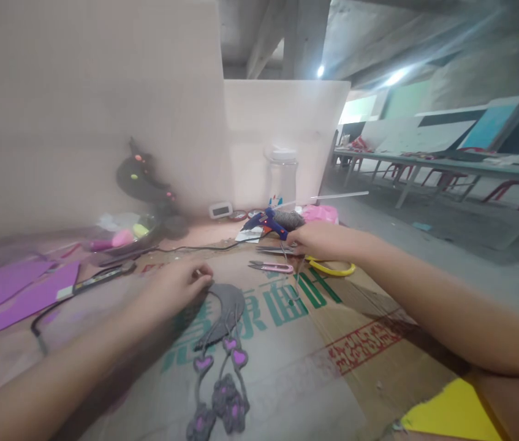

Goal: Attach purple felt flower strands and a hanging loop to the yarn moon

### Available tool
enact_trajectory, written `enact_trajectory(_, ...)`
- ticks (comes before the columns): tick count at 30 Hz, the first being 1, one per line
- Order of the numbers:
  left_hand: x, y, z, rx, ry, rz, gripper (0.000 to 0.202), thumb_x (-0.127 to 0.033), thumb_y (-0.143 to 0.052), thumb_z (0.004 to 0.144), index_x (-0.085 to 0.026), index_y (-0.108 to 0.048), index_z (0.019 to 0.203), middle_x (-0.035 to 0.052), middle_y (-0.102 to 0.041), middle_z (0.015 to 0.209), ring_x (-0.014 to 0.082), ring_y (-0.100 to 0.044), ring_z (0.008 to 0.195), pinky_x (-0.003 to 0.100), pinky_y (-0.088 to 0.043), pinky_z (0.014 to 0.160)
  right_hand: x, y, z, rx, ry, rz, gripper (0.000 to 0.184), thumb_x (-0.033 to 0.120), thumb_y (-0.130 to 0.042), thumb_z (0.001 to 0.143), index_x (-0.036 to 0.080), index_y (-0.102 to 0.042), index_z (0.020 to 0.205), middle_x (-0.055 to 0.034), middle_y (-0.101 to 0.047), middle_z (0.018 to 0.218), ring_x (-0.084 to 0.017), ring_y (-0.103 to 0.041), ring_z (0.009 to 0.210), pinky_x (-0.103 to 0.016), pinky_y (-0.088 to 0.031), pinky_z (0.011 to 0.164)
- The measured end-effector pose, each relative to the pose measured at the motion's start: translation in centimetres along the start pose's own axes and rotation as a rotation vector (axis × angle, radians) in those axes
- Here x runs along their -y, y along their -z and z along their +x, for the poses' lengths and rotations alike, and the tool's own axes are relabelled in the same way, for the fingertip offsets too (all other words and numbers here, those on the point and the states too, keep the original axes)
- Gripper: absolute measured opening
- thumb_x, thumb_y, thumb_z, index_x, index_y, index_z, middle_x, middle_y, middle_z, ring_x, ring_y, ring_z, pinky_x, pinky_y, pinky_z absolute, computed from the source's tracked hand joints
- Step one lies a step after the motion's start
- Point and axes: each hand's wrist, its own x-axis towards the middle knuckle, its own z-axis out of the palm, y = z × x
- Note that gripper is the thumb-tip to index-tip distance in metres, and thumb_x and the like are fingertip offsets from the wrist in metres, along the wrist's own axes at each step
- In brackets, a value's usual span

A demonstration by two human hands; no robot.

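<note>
My left hand hovers loosely curled at the upper tip of a grey felt crescent, thumb and forefinger slightly apart. The crescent lies on the cardboard; from it hang grey cords with purple-centred hearts and grey paw-like shapes. Stretched across to the back, my right hand has its fingers closed at the handle end of a blue glue gun; its fingertips are partly hidden. A clear glue stick pokes out of the gun. Pink thread snips and yellow-handled scissors lie just below that hand.
Grey yarn, a clear jar and a small white timer stand along the back panel. At left are purple sheets, a utility knife and a bowl. A yellow sheet lies front right.
</note>
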Motion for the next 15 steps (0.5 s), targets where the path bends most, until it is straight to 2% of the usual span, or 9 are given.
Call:
enact_trajectory(3, 0.2, -0.3, -0.2, -0.142, -0.063, 0.094, 0.022, -0.034, -0.047, 0.087, -0.022, -0.065, 0.091, 0.0050, -0.071, 0.092, 0.0251, -0.064, 0.086, 0.032, -0.045, 0.072, -0.5, -0.4, 0.3, 0.056, -0.034, -0.006, 0.017, 0.024, -0.058, 0.082, 0.024, -0.074, 0.088, -0.0043, -0.074, 0.085, -0.021, -0.066, 0.074, -0.027, -0.038, 0.058)
enact_trajectory(6, 0.4, -1.3, -0.3, -0.219, -0.185, 0.137, 0.024, -0.032, -0.044, 0.090, -0.020, -0.063, 0.095, 0.0078, -0.069, 0.098, 0.0253, -0.062, 0.093, 0.035, -0.044, 0.080, 0.0, -0.9, 0.7, 0.063, -0.003, 0.011, 0.017, 0.028, -0.058, 0.084, 0.026, -0.073, 0.089, -0.0024, -0.074, 0.087, -0.020, -0.066, 0.076, -0.027, -0.041, 0.061)
enact_trajectory(9, 0.8, -2.0, -0.2, -0.218, -0.204, 0.120, 0.023, -0.032, -0.044, 0.091, -0.020, -0.063, 0.096, 0.0074, -0.069, 0.097, 0.0244, -0.062, 0.092, 0.035, -0.044, 0.081, 0.4, -1.1, 0.8, 0.040, 0.018, -0.005, 0.020, 0.023, -0.057, 0.083, 0.025, -0.073, 0.094, -0.0039, -0.073, 0.094, -0.021, -0.066, 0.083, -0.027, -0.041, 0.065)
enact_trajectory(12, 1.1, -2.3, 0.0, -0.176, -0.180, 0.075, 0.022, -0.032, -0.045, 0.091, -0.020, -0.063, 0.093, 0.0067, -0.068, 0.093, 0.0235, -0.062, 0.088, 0.034, -0.045, 0.078, 0.1, -1.1, 0.6, 0.022, 0.048, -0.047, 0.034, 0.016, -0.054, 0.082, 0.028, -0.071, 0.108, -0.0049, -0.071, 0.097, -0.021, -0.065, 0.084, -0.027, -0.040, 0.065)
enact_trajectory(15, 1.2, -2.4, 0.1, -0.167, -0.180, 0.045, 0.022, -0.032, -0.045, 0.091, -0.020, -0.064, 0.092, 0.0066, -0.068, 0.092, 0.0234, -0.062, 0.087, 0.034, -0.045, 0.077, -0.2, -1.3, 0.4, 0.084, 0.161, -0.024, 0.045, 0.014, -0.054, 0.080, 0.031, -0.065, 0.120, -0.0044, -0.068, 0.101, -0.019, -0.064, 0.081, -0.026, -0.040, 0.064)
